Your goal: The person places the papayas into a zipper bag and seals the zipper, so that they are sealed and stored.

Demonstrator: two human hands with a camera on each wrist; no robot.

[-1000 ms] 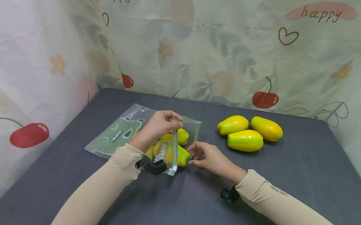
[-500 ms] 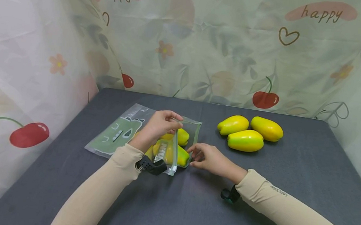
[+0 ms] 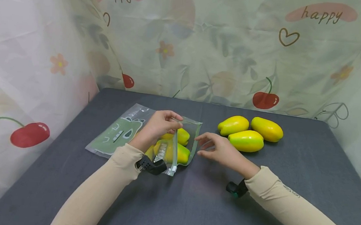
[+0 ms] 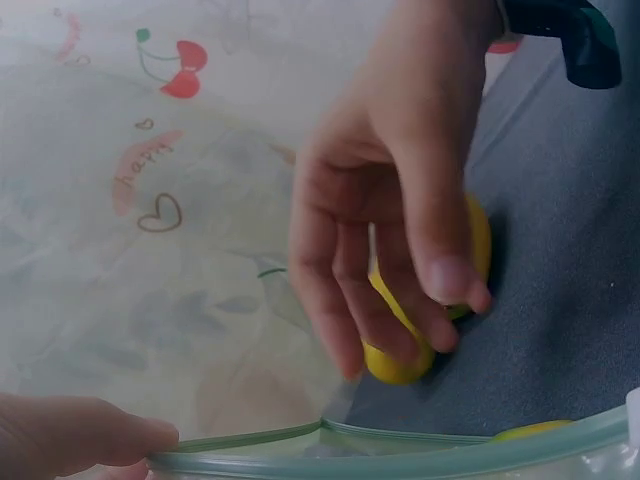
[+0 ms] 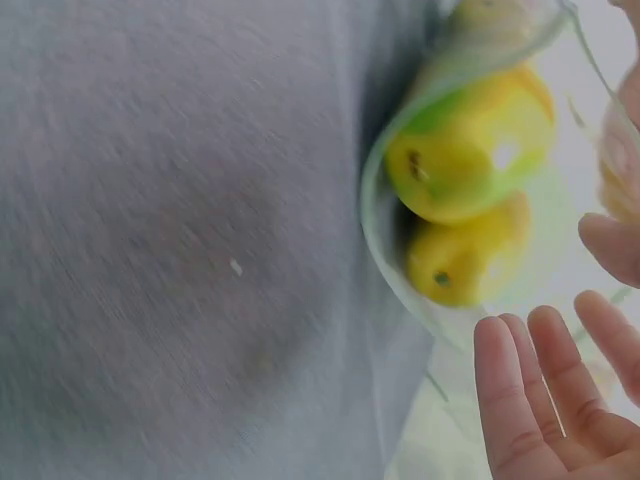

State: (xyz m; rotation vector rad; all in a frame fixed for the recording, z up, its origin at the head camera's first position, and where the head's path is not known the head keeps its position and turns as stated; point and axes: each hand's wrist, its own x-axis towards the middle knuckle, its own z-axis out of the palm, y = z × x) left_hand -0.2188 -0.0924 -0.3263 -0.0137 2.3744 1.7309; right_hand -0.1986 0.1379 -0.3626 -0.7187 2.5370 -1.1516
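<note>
A clear zip bag (image 3: 117, 135) with a green cartoon face lies on the table. My left hand (image 3: 156, 128) pinches the upper rim of its mouth, which gapes to the right; in the left wrist view its fingertips (image 4: 120, 430) meet that rim. Inside are yellow-green papayas (image 3: 183, 154), partly covered by the printed film and my hand. Just right of the mouth, my right hand (image 3: 220, 150) hovers with relaxed, spread fingers and holds nothing. The right wrist view shows the papayas (image 5: 470, 145) in the bag, stem ends toward the mouth.
Three loose papayas (image 3: 246, 140) lie together beyond my right hand, toward the back right of the dark grey table (image 3: 197, 208). Patterned cloth (image 3: 199, 56) hangs behind the table and along its sides.
My right hand has drawn back from the bag's mouth, away from the papaya there, moving right and slightly farther from me. My left hand stays on the rim.
</note>
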